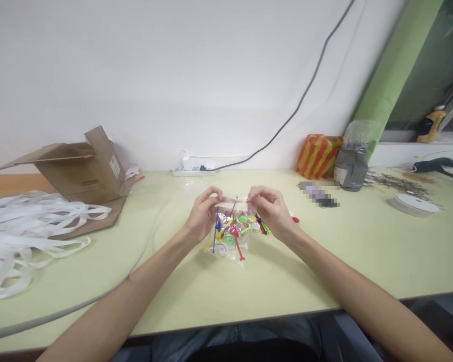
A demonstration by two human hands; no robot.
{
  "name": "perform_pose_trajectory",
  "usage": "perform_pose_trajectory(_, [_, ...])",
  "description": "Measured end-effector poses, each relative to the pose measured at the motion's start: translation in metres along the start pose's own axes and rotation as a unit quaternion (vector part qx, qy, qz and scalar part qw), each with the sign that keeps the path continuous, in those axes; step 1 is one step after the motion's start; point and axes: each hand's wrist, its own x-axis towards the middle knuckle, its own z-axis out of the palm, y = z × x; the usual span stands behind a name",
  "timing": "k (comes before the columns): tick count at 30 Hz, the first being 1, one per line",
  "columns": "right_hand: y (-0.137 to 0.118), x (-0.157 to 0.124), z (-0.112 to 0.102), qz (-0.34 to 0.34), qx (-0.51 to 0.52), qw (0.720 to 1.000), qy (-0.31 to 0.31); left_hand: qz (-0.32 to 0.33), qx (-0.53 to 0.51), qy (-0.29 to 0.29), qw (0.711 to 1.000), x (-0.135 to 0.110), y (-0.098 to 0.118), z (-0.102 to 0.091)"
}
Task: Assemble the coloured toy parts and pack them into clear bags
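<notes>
Between my two hands hangs a clear plastic bag (pixel 232 239), pinched along its top edge. My left hand (pixel 204 213) grips the left corner with thumb and forefinger, and my right hand (pixel 270 208) pinches the right corner. Small plastic pieces in blue, yellow, green, red and white show through the bag; their kind is too small to tell. Just behind my right hand, on the table, lie some colourful thin plastic pieces (pixel 262 223) and a red and white round piece (pixel 295 219), both partly hidden.
On the left are an open cardboard box (pixel 83 173) and a heap of white straps (pixel 18 236). A grey cable (pixel 117 286) crosses the table. A power strip (pixel 192 172) sits by the wall. Rightward stand a striped bag (pixel 319 157), a grey container (pixel 352 168) and a white spool (pixel 415 205).
</notes>
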Motion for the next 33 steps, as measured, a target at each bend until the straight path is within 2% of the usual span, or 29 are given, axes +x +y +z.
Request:
perform_pose_trajectory(2, [-0.003, -0.002, -0.001, -0.022, -0.041, 0.998, -0.036, -0.005, -0.010, -0.004, 1.000, 0.000, 0.000, 0.000])
perform_pose_trajectory(4, [-0.005, -0.003, -0.003, -0.043, -0.073, 0.995, -0.046, -0.011, 0.000, -0.012, 1.000, 0.000, 0.000, 0.000])
perform_pose_trajectory(8, [-0.004, -0.002, -0.003, -0.047, -0.144, 0.988, 0.006, 0.033, 0.070, 0.010, 0.997, 0.001, -0.003, -0.001])
perform_pose_trajectory(10, [-0.002, 0.000, -0.002, -0.028, -0.151, 0.988, 0.030, 0.056, 0.090, 0.018, 0.994, 0.001, -0.003, -0.001])
perform_pose_trajectory(13, [0.000, 0.002, 0.000, 0.003, -0.105, 0.994, 0.041, 0.060, 0.090, 0.022, 0.994, 0.000, -0.002, -0.001])
perform_pose_trajectory(19, [0.004, 0.004, -0.001, 0.114, 0.020, 0.993, 0.012, 0.090, 0.111, 0.066, 0.988, 0.001, 0.000, -0.002])
perform_pose_trajectory(24, [0.009, 0.009, 0.004, 0.193, -0.024, 0.980, -0.040, 0.126, 0.170, 0.080, 0.974, -0.002, 0.002, 0.002])
perform_pose_trajectory(29, [0.008, 0.026, 0.009, 0.153, -0.054, 0.987, -0.019, 0.127, 0.173, 0.102, 0.971, -0.002, 0.001, 0.004])
perform_pose_trajectory(33, [0.009, 0.063, 0.001, 0.138, -0.117, 0.983, -0.010, 0.132, 0.172, 0.116, 0.969, 0.001, 0.000, -0.003])
